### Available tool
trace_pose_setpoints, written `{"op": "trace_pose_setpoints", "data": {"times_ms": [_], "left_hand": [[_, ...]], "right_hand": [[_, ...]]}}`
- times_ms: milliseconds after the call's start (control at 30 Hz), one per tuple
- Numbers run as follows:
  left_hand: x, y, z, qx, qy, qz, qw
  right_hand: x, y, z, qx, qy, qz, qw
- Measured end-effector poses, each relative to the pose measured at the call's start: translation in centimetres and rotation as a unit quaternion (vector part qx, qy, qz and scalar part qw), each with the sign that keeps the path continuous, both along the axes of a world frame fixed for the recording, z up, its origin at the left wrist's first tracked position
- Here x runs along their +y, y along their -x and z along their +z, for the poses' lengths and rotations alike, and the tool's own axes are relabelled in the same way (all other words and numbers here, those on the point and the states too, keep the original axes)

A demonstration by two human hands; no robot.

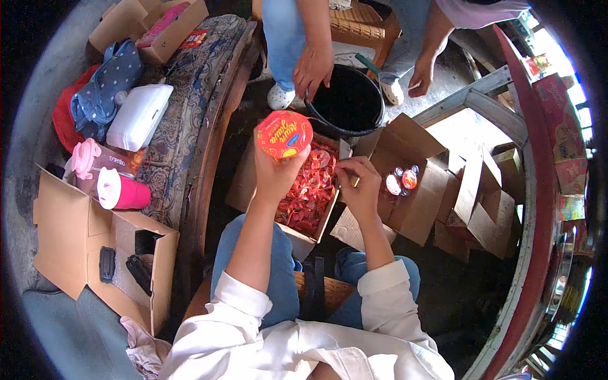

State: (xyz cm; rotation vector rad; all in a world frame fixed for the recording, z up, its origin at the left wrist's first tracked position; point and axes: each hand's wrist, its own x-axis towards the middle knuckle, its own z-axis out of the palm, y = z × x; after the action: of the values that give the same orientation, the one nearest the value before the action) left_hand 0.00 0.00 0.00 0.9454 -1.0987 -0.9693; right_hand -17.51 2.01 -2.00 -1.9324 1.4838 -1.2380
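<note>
My left hand (pixel 273 172) is closed around a red round-topped container (pixel 285 134) with yellow print, raised over the far left part of an open cardboard box (pixel 296 235). Its sides are mostly hidden by my fingers. Below lies a heap of shiny red printed plastic pieces (pixel 309 196) filling that box. At the box's right edge is my right hand (pixel 360 187), its thumb and fingertips pinched together. What they hold, if anything, is too small to make out.
Opposite me a person's hand (pixel 313 71) touches a black bucket (pixel 345 104). Another open box (pixel 405 152) at the right holds several small round cups (pixel 408 179). On the left bench sit a pink tumbler (pixel 130 191), a white container (pixel 139 117) and a carton (pixel 69 244).
</note>
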Motion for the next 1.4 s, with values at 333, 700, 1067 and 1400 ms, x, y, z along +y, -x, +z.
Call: {"op": "trace_pose_setpoints", "data": {"times_ms": [333,700,1067,1400], "left_hand": [[3.2,2.4,3.1,0.071,0.011,-0.07,0.995],[3.8,2.4,3.8,0.073,0.027,-0.067,0.995],[3.9,2.8,3.8,0.073,0.042,-0.111,0.99],[4.1,3.2,3.7,0.072,0.054,-0.138,0.986]], "right_hand": [[3.4,-4.1,7.3,-0.134,0.214,-0.157,0.955],[4.5,-4.2,9.0,-0.029,0.259,-0.133,0.956],[4.3,-4.1,9.3,0.002,0.27,-0.137,0.953],[4.4,-3.8,9.8,-0.002,0.242,-0.154,0.958]]}}
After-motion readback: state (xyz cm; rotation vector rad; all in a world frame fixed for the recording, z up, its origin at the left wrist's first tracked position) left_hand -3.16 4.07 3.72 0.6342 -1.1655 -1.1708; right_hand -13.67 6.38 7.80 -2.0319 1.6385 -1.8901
